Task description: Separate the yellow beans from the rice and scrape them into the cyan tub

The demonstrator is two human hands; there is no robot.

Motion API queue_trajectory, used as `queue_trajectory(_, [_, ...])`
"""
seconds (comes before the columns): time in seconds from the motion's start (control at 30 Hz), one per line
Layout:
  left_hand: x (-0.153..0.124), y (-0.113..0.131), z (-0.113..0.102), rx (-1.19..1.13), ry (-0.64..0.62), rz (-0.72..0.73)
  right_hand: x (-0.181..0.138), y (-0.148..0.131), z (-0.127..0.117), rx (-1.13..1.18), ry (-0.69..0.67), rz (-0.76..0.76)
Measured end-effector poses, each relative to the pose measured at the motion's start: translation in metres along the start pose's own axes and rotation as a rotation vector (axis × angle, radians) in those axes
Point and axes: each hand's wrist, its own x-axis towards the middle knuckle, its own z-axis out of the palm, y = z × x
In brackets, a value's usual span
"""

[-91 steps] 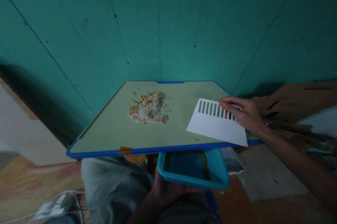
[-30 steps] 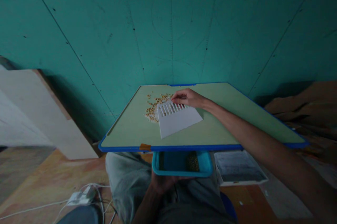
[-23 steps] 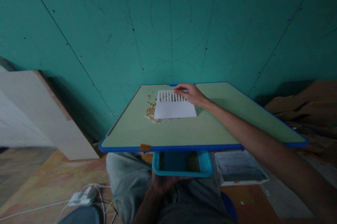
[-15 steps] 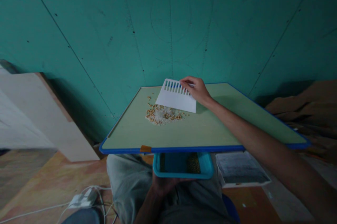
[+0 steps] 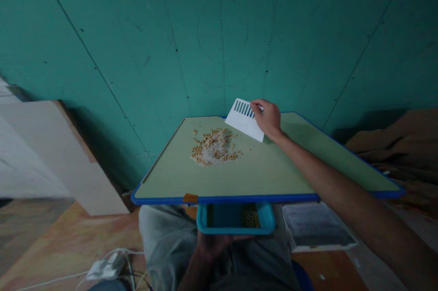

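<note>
My right hand [image 5: 268, 119] grips a white slotted card [image 5: 244, 119] by its upper edge, tilted up off the far part of a green board [image 5: 267, 172] with a blue rim. Just left of the card lies a pile of yellow grains mixed with white grains [image 5: 215, 147] on the board. Below the board's near edge my left hand [image 5: 214, 245] holds a blue tray [image 5: 236, 219] from underneath; some yellow grains lie in it.
A teal panelled wall [image 5: 219, 31] rises right behind the board. A pale slab [image 5: 44, 163] leans at the left. White cables and an adapter [image 5: 102, 269] lie on the floor. A grey box [image 5: 318, 231] sits lower right, brown cardboard [image 5: 397, 140] beyond.
My right hand carried the card from the board's right side over the grain pile, then lifted it up and back to the far edge. The pile lies uncovered again. The tray stays under the near edge.
</note>
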Motion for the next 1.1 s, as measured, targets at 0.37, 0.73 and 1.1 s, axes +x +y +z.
queue_trajectory(0.37, [-0.001,0.000,-0.002,0.035,-0.005,0.007,-0.002,0.034,-0.002,-0.204,-0.046,0.243])
queue_trajectory(0.73, [0.000,0.001,0.004,0.074,0.007,-0.004,-0.007,0.043,0.023,-0.042,-0.233,0.232])
queue_trajectory(1.1, [-0.008,0.004,-0.006,0.059,0.006,0.129,0.006,0.050,0.047,0.149,-0.322,0.299])
